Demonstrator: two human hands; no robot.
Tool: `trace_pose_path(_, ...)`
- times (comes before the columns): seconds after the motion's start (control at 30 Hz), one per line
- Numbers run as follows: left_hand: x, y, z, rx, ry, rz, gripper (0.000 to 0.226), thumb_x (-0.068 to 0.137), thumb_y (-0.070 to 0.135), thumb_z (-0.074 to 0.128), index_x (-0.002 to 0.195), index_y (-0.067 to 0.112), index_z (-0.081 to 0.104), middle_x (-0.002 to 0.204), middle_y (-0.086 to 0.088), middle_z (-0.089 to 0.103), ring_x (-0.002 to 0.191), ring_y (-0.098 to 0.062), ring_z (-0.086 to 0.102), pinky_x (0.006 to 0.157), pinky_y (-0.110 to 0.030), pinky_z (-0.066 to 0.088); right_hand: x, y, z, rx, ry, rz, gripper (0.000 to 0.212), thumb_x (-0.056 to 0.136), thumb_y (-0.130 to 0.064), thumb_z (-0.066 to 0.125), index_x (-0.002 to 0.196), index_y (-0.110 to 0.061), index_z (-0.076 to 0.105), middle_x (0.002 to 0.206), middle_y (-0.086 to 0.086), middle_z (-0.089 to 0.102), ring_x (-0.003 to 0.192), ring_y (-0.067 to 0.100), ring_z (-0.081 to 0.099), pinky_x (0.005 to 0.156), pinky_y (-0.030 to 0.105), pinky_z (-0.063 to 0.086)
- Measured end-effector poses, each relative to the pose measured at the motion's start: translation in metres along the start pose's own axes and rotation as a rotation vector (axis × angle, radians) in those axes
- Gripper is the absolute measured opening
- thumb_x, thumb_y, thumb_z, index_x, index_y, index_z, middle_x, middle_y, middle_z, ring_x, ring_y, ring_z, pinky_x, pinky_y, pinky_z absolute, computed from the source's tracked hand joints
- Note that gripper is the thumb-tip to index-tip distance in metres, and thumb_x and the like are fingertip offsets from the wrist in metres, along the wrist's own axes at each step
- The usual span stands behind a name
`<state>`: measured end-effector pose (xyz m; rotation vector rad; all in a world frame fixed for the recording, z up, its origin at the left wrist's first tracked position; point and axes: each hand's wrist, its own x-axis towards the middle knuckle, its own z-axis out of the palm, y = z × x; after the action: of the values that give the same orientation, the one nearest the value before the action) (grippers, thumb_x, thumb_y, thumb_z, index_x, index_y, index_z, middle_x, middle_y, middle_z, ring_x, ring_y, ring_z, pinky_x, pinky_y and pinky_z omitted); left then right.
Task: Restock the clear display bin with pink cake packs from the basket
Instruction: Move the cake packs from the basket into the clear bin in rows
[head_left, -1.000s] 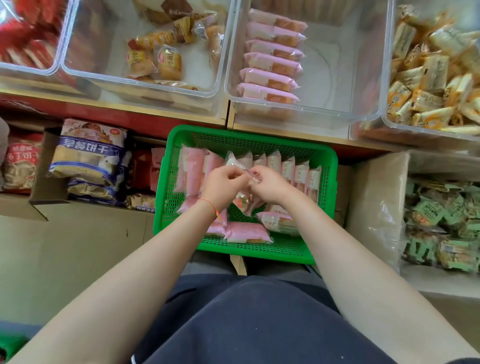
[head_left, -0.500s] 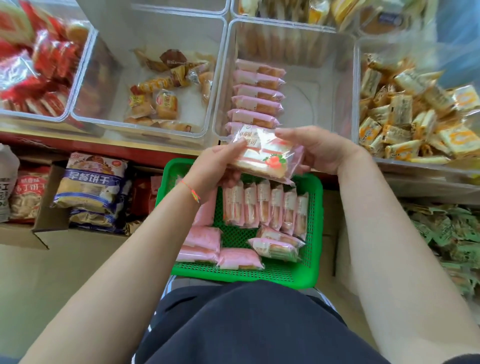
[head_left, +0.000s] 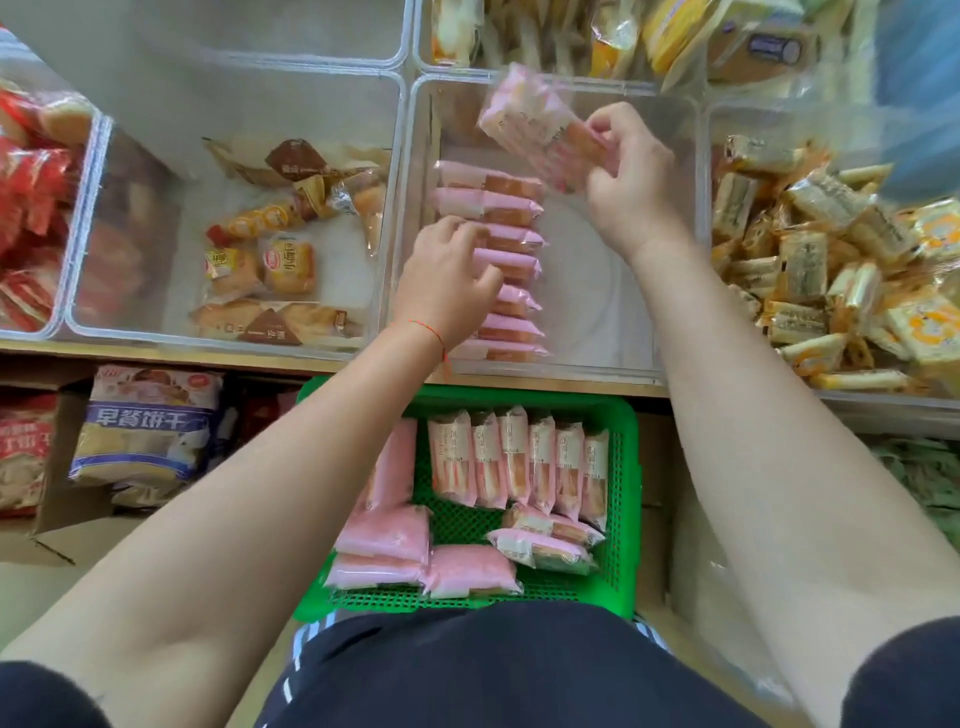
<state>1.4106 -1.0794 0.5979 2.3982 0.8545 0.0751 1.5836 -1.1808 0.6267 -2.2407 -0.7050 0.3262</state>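
The right hand (head_left: 631, 176) has its grip clamped on a small stack of pink cake packs (head_left: 540, 130), raised above the far half of the clear display bin (head_left: 675, 234); motion blur keeps me from telling how many are in the stack. Its long axis runs diagonally, from the bin's far left down toward the palm, with the orange-tinted ends nearest the fingers. The left hand (head_left: 447, 280) lies on the row of pink packs (head_left: 493, 208) already standing in the bin, fingers curled on them with nothing lifted; it seems to be pressing or steadying the row, not grasping a pack. That row fills the bin's left side, each pack lying crosswise with its long axis left to right, and the right half of the bin floor is bare. The held stack sits up and to the right of the row's far end, so the right hand is nearer the open space, and the coming move probably calls for turning the stack until its long axis matches the row before lowering it. The green basket (head_left: 626, 467) sits below the shelf edge, near the person's lap, and holds more pink packs (head_left: 519, 462), some upright and some flat, so restocking looks only partly done. Neighbouring bins carry yellow-wrapped snacks (head_left: 810, 260).
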Motion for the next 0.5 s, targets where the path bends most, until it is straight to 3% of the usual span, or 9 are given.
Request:
trace_pose_path(0.07,0.014,-0.001,0.009,0.192,-0.076,0.065,0.057,0.088,0.032,0.049,0.143,0.017,0.044,0.154,-0.008,0.035,0.144,-0.028,0.025,0.116,-0.042,0.022,0.016,-0.003,0.013,-0.151,0.018,-0.082,0.030,0.087,-0.010,0.047,0.111,-0.019,0.062,0.108,0.000,0.065,0.096,0.023,0.059,0.079,0.037,0.049)
trace_pose_path(0.17,0.027,-0.007,0.021,0.338,-0.179,0.074,0.067,0.089,0.040,0.043,0.152,0.025,0.027,0.163,-0.007,0.013,0.151,-0.029,0.003,0.120,-0.047,0.003,0.033,-0.004,0.037,-0.271,-0.028,-0.131,0.038,0.082,-0.006,0.042,0.113,-0.018,0.061,0.112,0.008,0.064,0.102,0.035,0.057,0.082,0.040,0.046)
trace_pose_path(0.27,0.036,-0.012,0.028,0.371,-0.176,0.105,0.067,0.091,0.047,0.039,0.153,0.026,0.023,0.164,-0.008,0.010,0.151,-0.030,-0.001,0.121,-0.048,-0.002,0.041,0.000,0.059,-0.353,-0.095,-0.081,0.040,0.086,-0.005,0.042,0.119,-0.018,0.060,0.118,0.010,0.061,0.108,0.036,0.055,0.085,0.038,0.043)
trace_pose_path(0.5,0.041,-0.019,0.034,0.358,-0.166,0.090,0.067,0.095,0.053,0.035,0.155,0.028,0.017,0.164,-0.006,0.005,0.151,-0.028,-0.004,0.121,-0.047,-0.006,0.051,0.010,0.082,-0.259,-0.202,0.032,0.044,0.099,-0.013,0.039,0.136,-0.028,0.056,0.130,0.014,0.043,0.107,0.036,0.057,0.093,0.038,0.046)
